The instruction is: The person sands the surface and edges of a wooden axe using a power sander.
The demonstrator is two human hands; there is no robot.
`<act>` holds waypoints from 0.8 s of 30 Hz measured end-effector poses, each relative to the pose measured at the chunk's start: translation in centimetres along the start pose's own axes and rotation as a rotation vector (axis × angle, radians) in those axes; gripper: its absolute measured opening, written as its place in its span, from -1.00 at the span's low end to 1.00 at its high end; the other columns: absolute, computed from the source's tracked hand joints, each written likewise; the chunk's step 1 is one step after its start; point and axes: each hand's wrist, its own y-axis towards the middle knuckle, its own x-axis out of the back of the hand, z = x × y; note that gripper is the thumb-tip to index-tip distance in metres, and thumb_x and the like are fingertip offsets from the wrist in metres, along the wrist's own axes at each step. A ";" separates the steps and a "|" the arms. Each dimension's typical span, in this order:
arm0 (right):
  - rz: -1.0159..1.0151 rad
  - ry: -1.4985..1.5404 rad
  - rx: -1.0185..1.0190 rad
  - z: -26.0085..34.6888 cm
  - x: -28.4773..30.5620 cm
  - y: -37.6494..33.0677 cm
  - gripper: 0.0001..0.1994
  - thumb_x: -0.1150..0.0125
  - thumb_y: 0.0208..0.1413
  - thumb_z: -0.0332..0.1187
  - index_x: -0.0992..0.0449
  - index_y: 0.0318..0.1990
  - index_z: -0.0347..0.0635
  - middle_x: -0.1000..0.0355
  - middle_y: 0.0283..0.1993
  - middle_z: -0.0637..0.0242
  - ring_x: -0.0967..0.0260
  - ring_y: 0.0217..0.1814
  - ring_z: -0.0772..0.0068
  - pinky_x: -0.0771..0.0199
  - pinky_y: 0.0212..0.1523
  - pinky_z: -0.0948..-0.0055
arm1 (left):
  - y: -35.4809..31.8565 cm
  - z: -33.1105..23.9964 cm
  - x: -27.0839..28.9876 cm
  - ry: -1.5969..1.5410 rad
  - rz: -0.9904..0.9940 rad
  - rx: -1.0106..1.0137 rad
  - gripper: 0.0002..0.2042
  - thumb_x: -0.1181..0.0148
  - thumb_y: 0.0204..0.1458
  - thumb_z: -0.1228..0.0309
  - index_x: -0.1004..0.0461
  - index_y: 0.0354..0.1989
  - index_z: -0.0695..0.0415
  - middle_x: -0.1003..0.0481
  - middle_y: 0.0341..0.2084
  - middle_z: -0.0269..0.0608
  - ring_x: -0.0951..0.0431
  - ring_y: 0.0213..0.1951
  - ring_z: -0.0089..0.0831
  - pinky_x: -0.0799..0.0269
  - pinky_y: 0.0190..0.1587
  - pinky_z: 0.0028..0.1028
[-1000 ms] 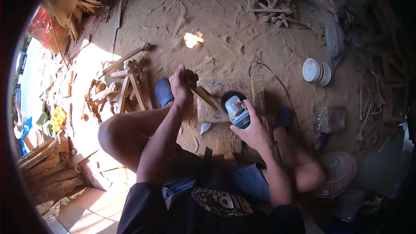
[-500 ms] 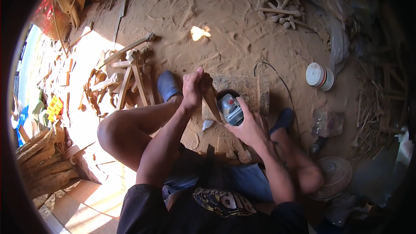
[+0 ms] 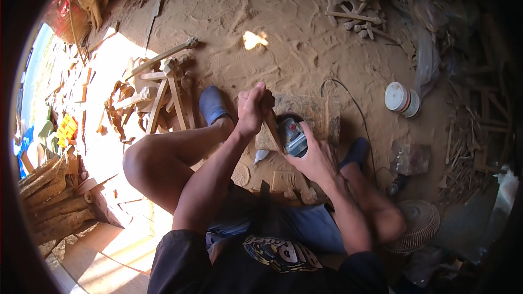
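Note:
My left hand (image 3: pixel 251 110) is closed round the upper end of a narrow, tapering piece of wood (image 3: pixel 273 129). The wood slants down toward my right hand (image 3: pixel 314 159), which is wrapped round an angle grinder (image 3: pixel 293 137) with a red button on its head. The grinder's dark round disc lies close against the wood's right side; whether they touch I cannot tell. Beneath both hands stands a wooden block (image 3: pixel 302 104). A small white bottle-like thing (image 3: pixel 261 155) lies just below the wood.
Carved wooden pieces (image 3: pixel 173 84) are piled at the left, and more wooden parts (image 3: pixel 357 5) lie at the far right. A white bucket (image 3: pixel 397 98), a dark cable (image 3: pixel 357 106) and a fan (image 3: pixel 417 226) are on my right. My blue shoes (image 3: pixel 212 103) flank the block.
The grinder has tilted slightly, so less of its disc shows. Both hands keep their grips, and the whole view has shifted a little.

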 end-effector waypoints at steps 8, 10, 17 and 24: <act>-0.062 -0.234 -0.091 -2.5 1.7 -5.1 -0.08 -0.53 0.00 -0.10 -0.18 0.53 0.06 -0.65 -0.18 -0.19 -0.62 -0.12 -0.36 -0.56 -0.05 -0.22 | 1.1 -0.7 -1.1 0.005 -0.200 -0.067 -0.48 -0.02 0.46 0.18 -0.21 -0.66 0.02 -0.20 -0.75 -0.39 -0.16 -0.67 -0.52 -0.22 -0.48 -0.40; -0.182 -0.242 -0.158 -2.5 2.4 -5.4 -0.07 -0.55 -0.01 -0.11 -0.20 0.52 0.05 -0.66 -0.12 -0.16 -0.64 -0.07 -0.27 -0.56 -0.09 -0.17 | 1.7 -1.7 -0.4 0.089 -0.421 -0.103 -0.47 -0.03 0.46 0.14 -0.22 -0.66 0.02 -0.23 -0.77 -0.40 -0.20 -0.71 -0.53 -0.36 -0.48 -0.41; -0.404 0.430 -0.081 -6.3 0.5 -2.3 -0.07 -0.66 -0.08 -0.30 -0.23 0.42 -0.39 -0.60 0.10 0.01 -0.60 0.09 0.23 -0.54 0.18 0.23 | 2.5 -2.1 0.8 0.253 -0.745 -0.256 -0.48 -0.01 0.47 0.18 -0.31 -0.63 0.10 -0.30 -0.75 -0.37 -0.32 -0.66 -0.54 -0.36 -0.46 -0.44; -0.240 0.533 -0.010 -5.1 -6.3 1.8 0.01 -0.65 -0.07 -0.30 -0.13 0.50 -0.36 -0.48 0.25 -0.07 -0.47 0.29 0.14 -0.42 0.35 0.20 | 1.4 -1.2 3.7 0.241 -0.835 -0.229 -0.50 0.01 0.49 0.24 -0.31 -0.62 0.12 -0.33 -0.73 -0.31 -0.38 -0.64 -0.49 -0.41 -0.40 -0.42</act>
